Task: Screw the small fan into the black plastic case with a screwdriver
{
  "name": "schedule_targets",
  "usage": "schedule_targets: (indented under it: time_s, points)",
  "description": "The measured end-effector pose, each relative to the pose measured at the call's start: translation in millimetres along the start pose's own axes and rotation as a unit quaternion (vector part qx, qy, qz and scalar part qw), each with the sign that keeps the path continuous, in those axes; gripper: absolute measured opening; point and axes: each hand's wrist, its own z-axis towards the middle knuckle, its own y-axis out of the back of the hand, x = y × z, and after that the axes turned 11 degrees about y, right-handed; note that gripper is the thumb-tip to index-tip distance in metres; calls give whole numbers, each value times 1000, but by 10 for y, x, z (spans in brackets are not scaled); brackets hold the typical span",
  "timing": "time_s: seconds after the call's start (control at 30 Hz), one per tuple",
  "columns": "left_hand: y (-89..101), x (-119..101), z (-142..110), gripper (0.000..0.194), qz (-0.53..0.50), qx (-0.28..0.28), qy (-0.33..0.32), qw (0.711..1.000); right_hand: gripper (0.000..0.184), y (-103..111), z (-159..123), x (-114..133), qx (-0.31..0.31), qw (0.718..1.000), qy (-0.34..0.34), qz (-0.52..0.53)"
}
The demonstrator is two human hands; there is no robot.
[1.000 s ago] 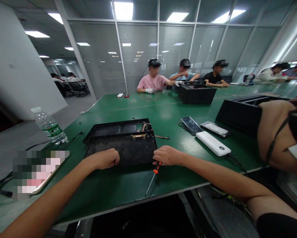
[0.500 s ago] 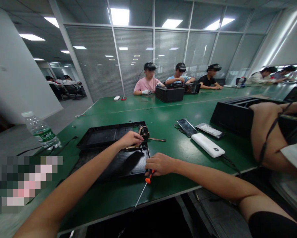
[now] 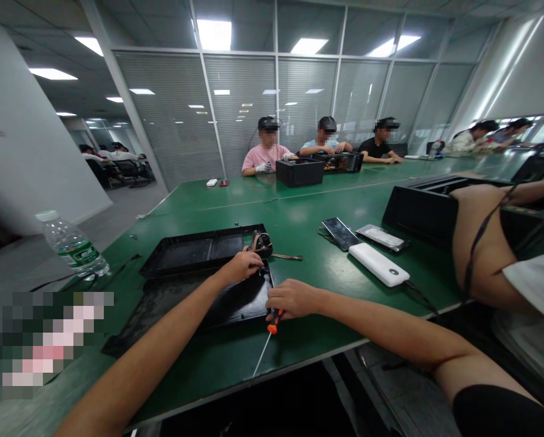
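Observation:
My right hand [image 3: 294,298] is wrapped around a screwdriver [image 3: 273,323] with a black and orange handle. Its long thin shaft points down toward the table's front edge. My left hand [image 3: 242,267] is closed, fingertips pinched together over the inner edge of an opened black case; whatever they hold is too small or hidden. The near black panel [image 3: 228,306] of the case lies under my left forearm, partly covered by it. Behind it sits the other black shell [image 3: 185,249], with a bundle of wires [image 3: 260,241] at its right end and a cable [image 3: 287,257] trailing out.
On the green table [image 3: 235,203], a plastic bottle [image 3: 74,246] stands left. To the right lie a phone [image 3: 341,233], a bagged flat item [image 3: 381,237] and a white power bank [image 3: 378,264]. A neighbour's arm [image 3: 478,243] reaches over a black case [image 3: 419,212]. People sit opposite.
My left hand has drawn slightly down and left; the brass-coloured piece seen under its fingers before no longer shows. My right hand keeps its grip on the screwdriver. The view has shifted a little.

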Motion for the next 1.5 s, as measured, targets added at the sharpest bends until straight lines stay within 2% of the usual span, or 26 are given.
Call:
schedule_targets:
  time_s: [0.27,0.5,0.63,0.77,1.0,1.37,1.43,1.5]
  points:
    - [-39,4,52,16,31,-15,8,999,36,-30,3,-17,-5,1000,-5,0]
    - [-147,54,47,22,85,-33,-43,995,35,-21,11,-16,-12,1000,2,-5]
    - [-195,43,43,22,116,-42,-43,991,36,-14,18,-13,-12,1000,5,-7]
    - [-195,31,45,20,106,-38,-32,993,36,-19,20,-16,-10,1000,4,-10]
    - [-122,39,27,19,50,2,-48,998,35,-25,16,-19,-11,1000,8,-7]
    - [-214,-14,-7,18,104,-55,-11,993,36,-39,19,-13,-9,1000,5,10]
    - [-197,-22,-11,17,100,-51,-10,994,33,-44,8,-21,-11,999,-2,35]
    - [-147,-28,-11,14,83,-26,-24,996,34,-26,-16,-63,-40,995,-42,86]
